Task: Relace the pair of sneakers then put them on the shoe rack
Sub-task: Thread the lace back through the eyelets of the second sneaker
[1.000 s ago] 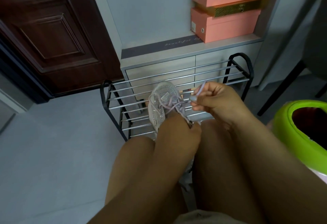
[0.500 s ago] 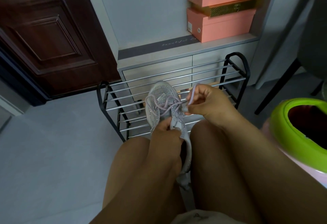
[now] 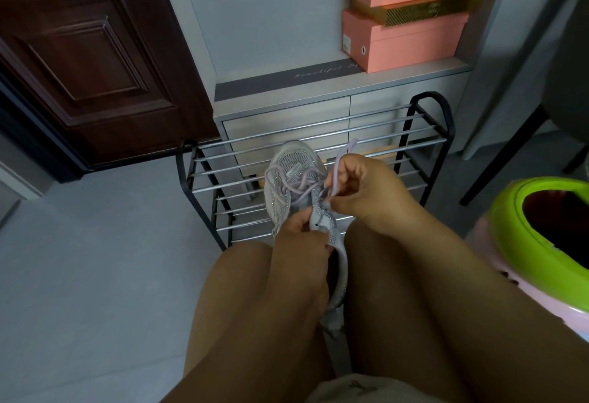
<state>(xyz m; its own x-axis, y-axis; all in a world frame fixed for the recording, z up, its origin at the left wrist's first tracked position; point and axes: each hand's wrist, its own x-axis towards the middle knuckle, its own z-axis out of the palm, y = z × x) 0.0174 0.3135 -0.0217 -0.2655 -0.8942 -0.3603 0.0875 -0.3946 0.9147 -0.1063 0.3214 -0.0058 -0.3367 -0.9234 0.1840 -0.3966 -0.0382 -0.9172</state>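
Note:
A pale grey mesh sneaker (image 3: pixel 288 176) with glittery trim lies between my knees, toe pointing away toward the shoe rack (image 3: pixel 424 147). Its lilac lace (image 3: pixel 296 184) crosses loosely over the upper part. My left hand (image 3: pixel 299 240) grips the sneaker's eyelet flap near the tongue. My right hand (image 3: pixel 366 189) pinches the free end of the lace just right of the shoe, with the lace tip sticking up above the fingers. The second sneaker is not in view.
The black metal shoe rack with silver bars stands against a grey cabinet (image 3: pixel 318 115) bearing stacked pink shoe boxes (image 3: pixel 411 36). A dark wooden door (image 3: pixel 89 61) is at the left. A green-rimmed bin (image 3: pixel 522 227) sits at my right, and a chair leg (image 3: pixel 503 154) slants behind it.
My left hand has slid back from over the laces to the eyelet flap, uncovering the shoe's upper. My right hand has kept its pinch on the lace end and shifted slightly lower.

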